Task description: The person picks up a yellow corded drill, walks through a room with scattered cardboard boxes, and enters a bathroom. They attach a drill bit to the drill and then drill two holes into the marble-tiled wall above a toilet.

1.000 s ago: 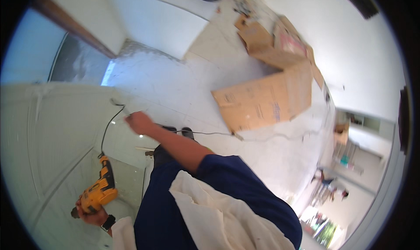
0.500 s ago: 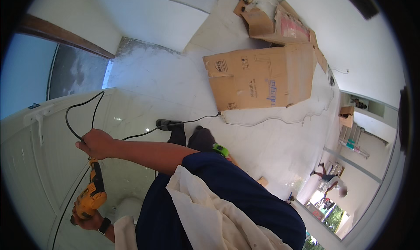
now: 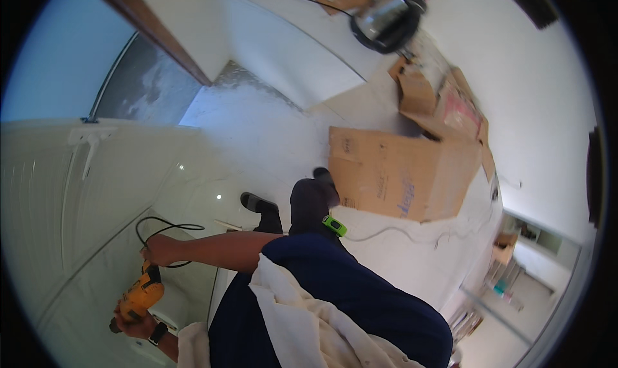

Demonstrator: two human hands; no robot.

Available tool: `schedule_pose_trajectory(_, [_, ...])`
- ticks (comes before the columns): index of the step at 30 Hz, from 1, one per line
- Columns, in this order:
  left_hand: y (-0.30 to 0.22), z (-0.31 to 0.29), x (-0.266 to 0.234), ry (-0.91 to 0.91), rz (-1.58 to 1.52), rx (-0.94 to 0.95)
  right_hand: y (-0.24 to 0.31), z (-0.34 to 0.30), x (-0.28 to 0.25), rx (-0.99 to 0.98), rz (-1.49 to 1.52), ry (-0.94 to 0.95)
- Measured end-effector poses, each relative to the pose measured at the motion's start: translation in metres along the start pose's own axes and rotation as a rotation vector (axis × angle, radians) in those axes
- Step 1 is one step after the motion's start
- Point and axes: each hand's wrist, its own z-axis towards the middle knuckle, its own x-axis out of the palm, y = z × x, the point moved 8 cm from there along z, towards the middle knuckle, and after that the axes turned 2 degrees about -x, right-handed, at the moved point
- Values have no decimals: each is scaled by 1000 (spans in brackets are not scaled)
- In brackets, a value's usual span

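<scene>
**Both hands on a yellow drill and its cord**

Low at the left edge of the view, the left hand [image 3: 132, 325] is wrapped around the grip of a yellow power drill [image 3: 143, 295], its fingers closed on the handle; a dark watch sits on that wrist; the drill stands roughly upright, close against a white panelled surface [image 3: 71, 194]. Just above it, the right hand [image 3: 159, 250] reaches across the body with its fingers clenched around the black cord [image 3: 164, 229]; the cord loops up from the fist and curls back down toward the drill. Behind the forearm lies a pale, dusty floor [image 3: 257, 136]; the person's dark trousers and dark shoes [image 3: 259, 204] stand on it; a small bright green object [image 3: 334, 226] shows beside the knee. Farther off, a large brown cardboard box [image 3: 393, 175] rests on the floor, well apart from both hands, with smaller boxes [image 3: 418, 91] piled beyond it; a cream cloth [image 3: 302, 323] hangs over the dark blue shirt.
</scene>
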Motion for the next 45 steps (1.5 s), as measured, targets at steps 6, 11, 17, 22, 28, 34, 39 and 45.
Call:
schedule_pose_trajectory(6, [-13,-107,-14,-130,-103,127,33,26,3,-85,-112,36])
schedule_pose_trajectory(11, [40,-225,7,-363,-211,358,-14,32,-32,-205,-635,241])
schedule_pose_trajectory(17, [55,-328,29,-848,-243,556,-78,29,-28,40,-725,446])
schedule_pose_trajectory(22, [39,-406,54,-861,-67,723,-101,-8,16,13,-878,643])
schedule_pose_trajectory(28, [8,-507,61,-1026,83,734,-118,-121,99,-267,-1166,1269])
schedule_pose_trajectory(34, [10,-589,79,-1397,115,566,-168,-176,109,-300,-1187,1700])
schedule_pose_trajectory(39, [33,-589,89,-1565,171,287,-224,-14,91,-225,-1405,1627])
schedule_pose_trajectory(45, [67,-490,39,-1449,0,180,-182,253,45,-10,-1823,1233])
